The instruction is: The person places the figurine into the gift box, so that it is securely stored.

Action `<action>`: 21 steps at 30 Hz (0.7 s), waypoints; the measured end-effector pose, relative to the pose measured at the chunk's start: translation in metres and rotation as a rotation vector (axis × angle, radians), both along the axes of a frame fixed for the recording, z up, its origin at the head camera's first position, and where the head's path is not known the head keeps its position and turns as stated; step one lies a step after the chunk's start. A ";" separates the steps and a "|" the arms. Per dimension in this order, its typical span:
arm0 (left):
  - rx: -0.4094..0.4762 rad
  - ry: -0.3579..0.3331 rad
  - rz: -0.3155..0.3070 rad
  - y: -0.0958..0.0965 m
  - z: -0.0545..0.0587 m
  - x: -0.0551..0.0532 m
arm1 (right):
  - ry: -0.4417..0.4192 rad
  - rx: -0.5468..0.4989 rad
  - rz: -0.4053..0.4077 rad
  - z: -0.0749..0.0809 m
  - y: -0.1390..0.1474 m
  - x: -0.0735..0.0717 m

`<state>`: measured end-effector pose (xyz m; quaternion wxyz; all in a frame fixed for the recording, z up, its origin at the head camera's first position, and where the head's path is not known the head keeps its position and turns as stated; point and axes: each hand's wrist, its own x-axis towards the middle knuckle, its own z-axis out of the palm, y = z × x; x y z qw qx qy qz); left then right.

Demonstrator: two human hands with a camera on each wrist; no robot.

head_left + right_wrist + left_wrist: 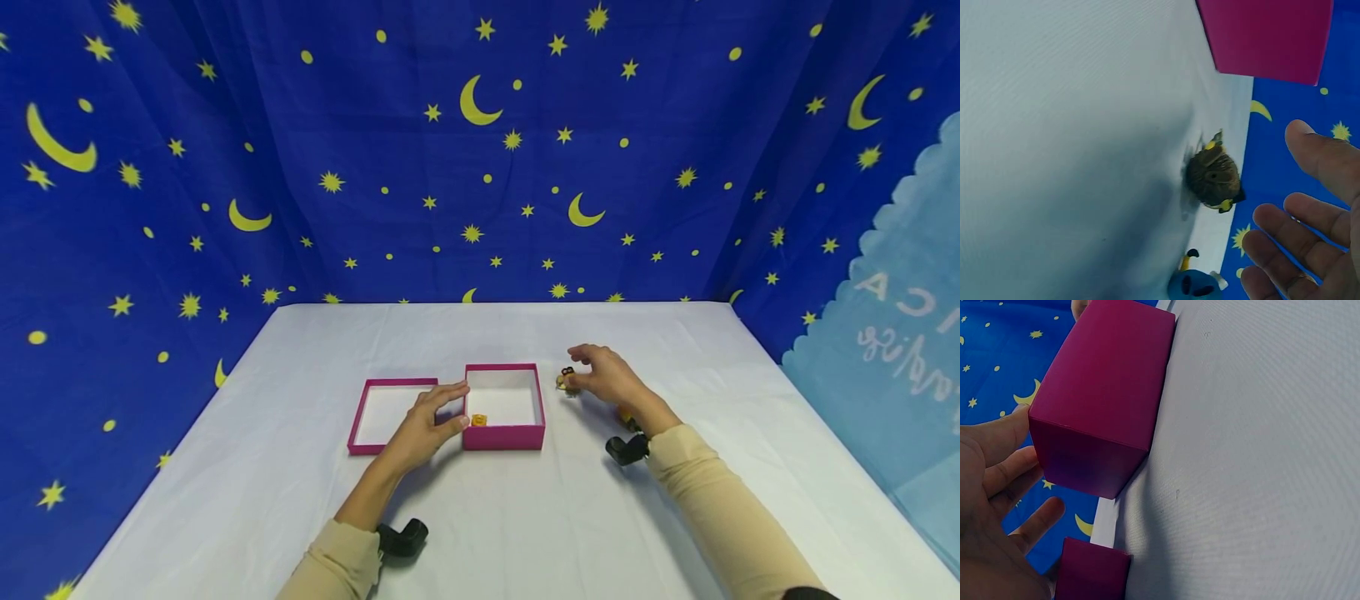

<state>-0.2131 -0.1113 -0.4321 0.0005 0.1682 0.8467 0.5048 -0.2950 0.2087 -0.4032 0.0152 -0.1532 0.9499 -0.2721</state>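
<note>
Beige sleeves (727, 510), black wrist cameras (405, 540)

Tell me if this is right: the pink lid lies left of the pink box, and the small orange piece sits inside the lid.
Not quite: the small orange piece sits inside the pink box, as the head view shows, not in the pink lid, which does lie left of the box.

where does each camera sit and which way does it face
Head: on the head, facing forward and down at the table; left hand, right hand and sleeves show.
Left wrist: on that wrist, looking across the table at the pink box; left hand and a sliver of the other show.
Right wrist: on that wrist, looking at the brown figurine; right hand shows.
Shared: head and right wrist views both show the brown figurine.
</note>
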 end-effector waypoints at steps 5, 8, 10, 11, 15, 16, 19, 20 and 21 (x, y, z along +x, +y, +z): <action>0.003 -0.007 -0.003 0.000 0.001 0.000 | -0.025 0.060 0.003 -0.004 0.001 -0.003; 0.002 -0.003 -0.005 0.000 0.002 0.000 | -0.027 0.081 0.015 -0.006 0.001 -0.005; 0.004 0.002 -0.010 0.000 0.002 0.000 | -0.029 0.095 0.023 -0.007 0.002 -0.007; 0.004 0.004 -0.013 0.000 0.002 0.000 | -0.032 0.100 0.024 -0.008 0.002 -0.007; 0.009 0.010 -0.025 0.000 0.002 0.000 | -0.020 0.137 0.050 -0.010 0.001 -0.009; 0.008 0.011 -0.025 0.000 0.002 0.000 | -0.016 0.142 0.052 -0.010 0.001 -0.009; 0.007 0.013 -0.025 0.000 0.001 0.000 | 0.008 0.176 0.070 -0.010 0.001 -0.007; 0.005 0.015 -0.025 0.000 0.001 -0.001 | 0.009 0.182 0.071 -0.010 0.000 -0.007; 0.005 0.016 -0.025 0.000 0.001 -0.001 | 0.010 0.189 0.073 -0.010 0.000 -0.006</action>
